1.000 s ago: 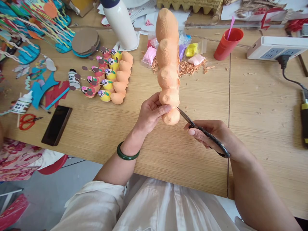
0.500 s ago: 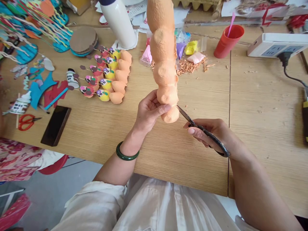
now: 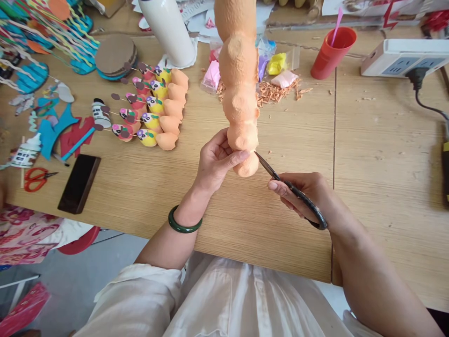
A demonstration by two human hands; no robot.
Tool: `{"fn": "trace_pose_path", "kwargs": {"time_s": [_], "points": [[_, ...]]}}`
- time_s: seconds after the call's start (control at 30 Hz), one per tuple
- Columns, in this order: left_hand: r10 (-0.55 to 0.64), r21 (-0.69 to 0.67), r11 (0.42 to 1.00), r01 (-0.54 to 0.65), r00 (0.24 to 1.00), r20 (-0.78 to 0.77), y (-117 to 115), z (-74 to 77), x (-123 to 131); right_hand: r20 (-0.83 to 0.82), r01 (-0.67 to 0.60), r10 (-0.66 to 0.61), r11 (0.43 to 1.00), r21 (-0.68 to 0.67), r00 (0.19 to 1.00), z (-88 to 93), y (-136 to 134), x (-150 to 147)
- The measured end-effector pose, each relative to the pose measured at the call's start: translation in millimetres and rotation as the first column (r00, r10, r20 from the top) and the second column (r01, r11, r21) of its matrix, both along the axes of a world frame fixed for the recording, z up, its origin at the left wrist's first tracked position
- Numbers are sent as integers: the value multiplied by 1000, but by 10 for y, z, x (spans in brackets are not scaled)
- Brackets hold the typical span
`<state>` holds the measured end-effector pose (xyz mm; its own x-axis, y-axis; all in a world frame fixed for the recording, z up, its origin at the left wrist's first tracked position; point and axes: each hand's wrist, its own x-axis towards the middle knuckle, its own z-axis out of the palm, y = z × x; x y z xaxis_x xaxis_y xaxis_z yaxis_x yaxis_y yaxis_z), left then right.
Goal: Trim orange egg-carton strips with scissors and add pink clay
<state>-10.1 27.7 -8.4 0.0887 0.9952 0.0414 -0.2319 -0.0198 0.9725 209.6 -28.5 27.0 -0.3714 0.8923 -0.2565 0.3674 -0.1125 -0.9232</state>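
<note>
A moulded strip point(image 3: 239, 89) is held upright at frame centre, with scissors point(image 3: 293, 191) set against its lower right. Figurines point(image 3: 154, 110) are ranged to its left; a cup point(image 3: 328, 54) and power strip point(image 3: 403, 56) are placed upper right.

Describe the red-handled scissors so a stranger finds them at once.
Go to the near left of the wooden table. Just left of the black phone lie the red-handled scissors. The other scissors are dark, held in the right hand.

Craft workshop. Wooden worktable point(image 3: 368, 154) carries finished egg-carton figures point(image 3: 150, 110) at ten o'clock, a glue bottle point(image 3: 26, 152) and red scissors point(image 3: 35, 178) at nine, modelling-clay packets point(image 3: 277, 63) and orange shavings point(image 3: 273, 93) at twelve, behind an orange egg-carton strip point(image 3: 238, 93).
</note>
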Motion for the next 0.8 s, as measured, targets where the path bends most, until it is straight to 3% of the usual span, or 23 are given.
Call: {"fn": "trace_pose_path", "kwargs": {"time_s": [0.23,0.6,0.7,0.8], "points": [[-36,-100,995,31,998,-54,18,-76,13,172,48,-79,982,180,982,-102,-12,-80],[11,-45,999,-13,999,-41,2,-132,45,186,49,-78,987,154,979,-127,-1,-89],[0,-51,999,-3,999,-45,22,-142,22,97,56,-62,996,68,993,-90,-10,-80],[-38,-113,993,34,999,-33,57,-136,-18,-74,46,-59,985,-168,996,-35,0,-68]]}}
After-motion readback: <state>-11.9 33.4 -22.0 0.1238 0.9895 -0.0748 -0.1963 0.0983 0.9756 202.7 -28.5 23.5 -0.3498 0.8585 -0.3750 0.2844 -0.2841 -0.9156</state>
